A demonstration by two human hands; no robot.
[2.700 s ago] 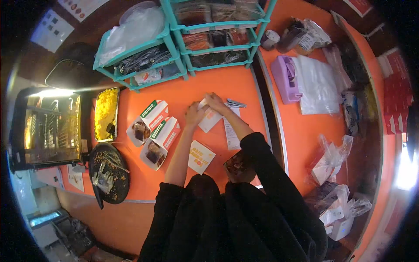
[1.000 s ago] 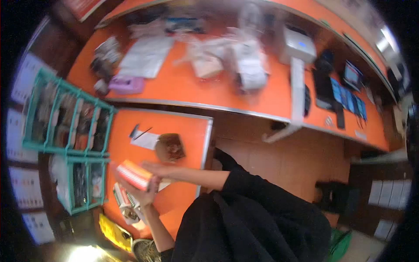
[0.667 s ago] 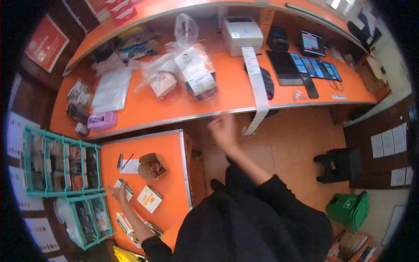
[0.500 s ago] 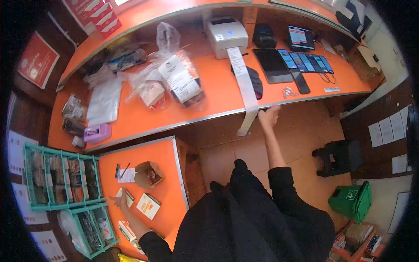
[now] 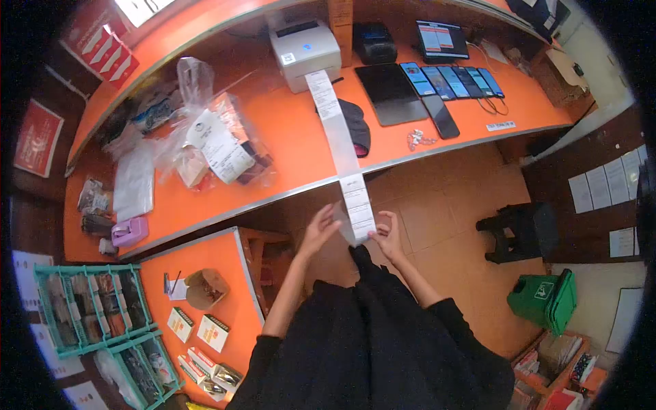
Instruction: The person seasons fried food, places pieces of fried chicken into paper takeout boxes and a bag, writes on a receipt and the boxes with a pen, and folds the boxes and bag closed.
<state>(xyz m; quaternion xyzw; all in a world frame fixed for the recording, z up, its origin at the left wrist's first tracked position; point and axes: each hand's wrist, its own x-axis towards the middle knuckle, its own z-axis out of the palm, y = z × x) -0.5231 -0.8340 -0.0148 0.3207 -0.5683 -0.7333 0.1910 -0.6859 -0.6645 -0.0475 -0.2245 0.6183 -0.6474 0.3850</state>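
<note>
A long white strip of printed labels [image 5: 357,208] runs out of the white label printer [image 5: 305,51], across the orange counter and down past its front edge. My right hand [image 5: 388,239] has its thumb and fingers at the strip's lower right edge, pinching it. Just left of the strip, my left hand [image 5: 321,229] is raised with fingers apart, holding nothing. A dark cloth-like item [image 5: 354,126] lies partly under the strip.
Clear bags with a receipt [image 5: 220,147] sit on the counter, left of the printer. Several phones [image 5: 443,116] and a black tablet [image 5: 389,94] lie to the right. Lower left are an open paper bag [image 5: 207,290], small boxes [image 5: 213,333] and teal baskets [image 5: 85,307]. A black stool [image 5: 516,232] stands right.
My left hand has left the small box on the lower table and come up beside the label strip. My right hand has moved onto the strip's end. The view has shifted right.
</note>
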